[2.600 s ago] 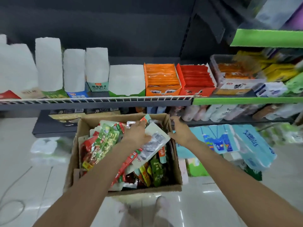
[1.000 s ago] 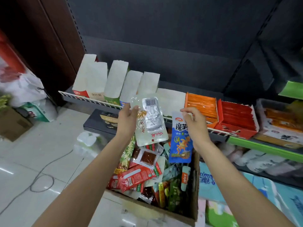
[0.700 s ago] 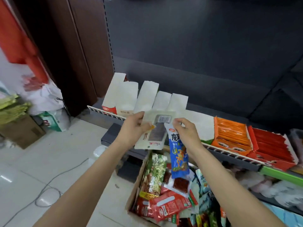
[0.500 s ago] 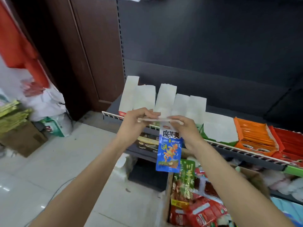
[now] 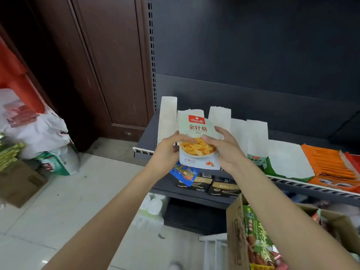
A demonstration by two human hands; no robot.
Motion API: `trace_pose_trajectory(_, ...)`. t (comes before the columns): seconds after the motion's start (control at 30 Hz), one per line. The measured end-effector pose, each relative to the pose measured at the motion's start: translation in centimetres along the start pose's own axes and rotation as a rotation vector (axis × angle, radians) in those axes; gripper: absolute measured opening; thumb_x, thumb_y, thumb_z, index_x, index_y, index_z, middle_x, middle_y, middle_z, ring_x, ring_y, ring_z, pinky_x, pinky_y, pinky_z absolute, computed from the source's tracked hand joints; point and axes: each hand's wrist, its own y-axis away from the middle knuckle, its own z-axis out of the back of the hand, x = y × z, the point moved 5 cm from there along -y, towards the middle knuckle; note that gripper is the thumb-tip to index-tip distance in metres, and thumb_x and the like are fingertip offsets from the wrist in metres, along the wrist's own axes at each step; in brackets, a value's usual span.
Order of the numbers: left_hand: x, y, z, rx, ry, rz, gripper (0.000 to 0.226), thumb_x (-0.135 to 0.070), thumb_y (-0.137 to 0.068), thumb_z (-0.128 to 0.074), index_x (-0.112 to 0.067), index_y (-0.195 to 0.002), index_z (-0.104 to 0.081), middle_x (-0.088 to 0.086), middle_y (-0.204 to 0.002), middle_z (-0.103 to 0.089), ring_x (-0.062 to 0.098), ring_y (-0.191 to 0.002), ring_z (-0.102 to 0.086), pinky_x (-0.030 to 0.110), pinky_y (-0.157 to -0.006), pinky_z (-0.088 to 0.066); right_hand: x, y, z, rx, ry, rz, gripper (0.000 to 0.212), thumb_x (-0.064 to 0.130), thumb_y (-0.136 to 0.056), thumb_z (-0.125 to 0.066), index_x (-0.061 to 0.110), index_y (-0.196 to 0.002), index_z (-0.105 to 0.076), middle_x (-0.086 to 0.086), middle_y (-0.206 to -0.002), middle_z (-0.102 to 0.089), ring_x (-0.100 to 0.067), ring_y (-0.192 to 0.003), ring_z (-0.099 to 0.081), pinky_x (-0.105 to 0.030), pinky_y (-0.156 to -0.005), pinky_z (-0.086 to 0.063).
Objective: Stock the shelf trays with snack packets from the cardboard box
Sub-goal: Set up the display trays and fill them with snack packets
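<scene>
The shelf [image 5: 194, 184] with its trays [image 5: 329, 162] is faced, cardboard box [image 5: 236, 230] at lower right. A white mushroom packet [image 5: 197, 137] is pinched upright by left hand [image 5: 167, 152] and right hand [image 5: 227, 151]; a blue packet [image 5: 185, 173] is tucked behind. Probably light, floppy, slick, so best gripped at the edges.

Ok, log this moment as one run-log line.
stage: packets in hand at shelf | left hand: grips white packet and blue packet | right hand: grips white packet | cardboard box: still stocked
</scene>
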Motion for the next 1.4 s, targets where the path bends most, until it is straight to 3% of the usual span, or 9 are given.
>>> trace_pose_trajectory(0.23, 3.0, -7.5, 3.7, -0.029, -0.194, 0.211, 0.065, 0.004, -0.086, -0.058, -0.026, -0.135, -0.027, 0.002, -0.084, -0.064, 0.029, -0.076, -0.065, 0.043, -0.07, -0.053, 2.1, -6.4, -0.5, -0.076, 0.017, 0.145, 0.023, 0.007, -0.09, -0.061, 0.014, -0.111, -0.058, -0.004, -0.108, -0.068, -0.015, -0.091, -0.066, -0.024, -0.062, -0.055)
trace_pose_trajectory(0.33, 3.4, -9.7, 6.4, -0.192, -0.266, 0.171, 0.06, 0.01, -0.086, -0.044, -0.04, -0.119, -0.039, 0.012, -0.097, -0.06, 0.028, -0.068, -0.056, 0.043, -0.062, -0.05, 3.3, -9.0, 0.4, -0.156, -0.038, 0.166, 0.024, 0.004, -0.091, -0.059, 0.017, -0.111, -0.057, -0.004, -0.11, -0.066, -0.017, -0.095, -0.064, -0.026, -0.068, -0.053)
trace_pose_trajectory(0.5, 4.3, -13.3, 8.6, -0.266, -0.446, 0.272, 0.039, 0.008, -0.092, -0.035, -0.01, -0.096, -0.069, 0.002, -0.098, -0.052, 0.029, -0.059, -0.047, 0.028, -0.044, -0.042, 3.6, -12.3, -0.3, -0.16, 0.017, 0.14, 0.029, 0.003, -0.089, -0.058, 0.018, -0.113, -0.06, -0.001, -0.118, -0.066, -0.017, -0.106, -0.062, -0.032, -0.082, -0.052)
trace_pose_trajectory(0.63, 5.7, -16.7, 9.4, -0.217, -0.612, 0.321, 0.023, -0.018, -0.092, -0.049, -0.011, -0.077, -0.065, 0.01, -0.102, -0.04, 0.032, -0.074, -0.053, 0.037, -0.067, -0.055, 4.5, -14.4, -2.2, -0.141, 0.236, 0.175, 0.034, -0.002, -0.087, -0.058, 0.015, -0.117, -0.061, 0.001, -0.117, -0.065, -0.015, -0.108, -0.061, -0.026, -0.082, -0.05)
trace_pose_trajectory(0.83, 8.0, -18.7, 8.2, 0.071, -0.821, 0.303, 0.029, -0.042, -0.087, -0.057, -0.024, -0.104, -0.071, 0.001, -0.108, -0.045, 0.022, -0.097, -0.057, 0.041, -0.099, -0.04, 3.4, -14.9, -3.2, -0.112, 0.638, 0.133, 0.027, 0.008, -0.083, -0.07, 0.019, -0.107, -0.063, 0.006, -0.107, -0.066, -0.005, -0.091, -0.063, -0.014, -0.072, -0.05)
trace_pose_trajectory(1.03, 7.2, -20.0, 8.3, 0.082, -0.876, 0.1, 0.029, -0.037, -0.085, -0.063, -0.026, -0.112, -0.065, -0.002, -0.106, -0.042, 0.017, -0.098, -0.052, 0.038, -0.092, -0.035, 3.6, -15.2, -3.4, -0.316, 0.717, 0.253, 0.033, 0.008, -0.081, -0.072, 0.017, -0.11, -0.059, 0.01, -0.103, -0.061, -0.003, -0.088, -0.059, -0.007, -0.067, -0.046)
trace_pose_trajectory(1.13, 7.4, -20.6, 8.4, 0.123, -0.83, 0.118, 0.032, -0.033, -0.083, -0.065, -0.029, -0.115, -0.062, 0.001, -0.111, -0.045, 0.02, -0.101, -0.053, 0.04, -0.092, -0.036, 3.0, -15.8, -3.9, -0.334, 0.782, 0.25, 0.033, 0.009, -0.082, -0.071, 0.019, -0.108, -0.053, 0.004, -0.11, -0.063, -0.01, -0.099, -0.06, -0.025, -0.082, -0.052)
trace_pose_trajectory(1.27, 7.5, -21.3, 8.3, 0.202, -0.782, 0.125, 0.027, -0.027, -0.082, -0.066, -0.031, -0.109, -0.067, -0.002, -0.101, -0.039, 0.019, -0.089, -0.048, 0.039, -0.092, -0.033, 2.9, -15.7, -3.7, -0.422, 0.917, 0.307, 0.017, 0.016, -0.082, -0.072, 0.016, -0.092, -0.058, -0.001, -0.104, -0.065, -0.014, -0.098, -0.06, -0.022, -0.079, -0.049)
trace_pose_trajectory(1.4, 7.5, -21.6, 8.5, 0.262, -0.778, 0.118, 0.024, -0.026, -0.083, -0.067, -0.031, -0.106, -0.068, -0.002, -0.102, -0.038, 0.018, -0.092, -0.047, 0.034, -0.084, -0.029, 3.5, -15.5, -3.2, -0.545, 1.132, 0.292, 0.03, 0.027, -0.082, -0.072, 0.012, -0.107, -0.065, -0.003, -0.109, -0.06, -0.01, -0.087, -0.051, -0.018, -0.071, -0.039)
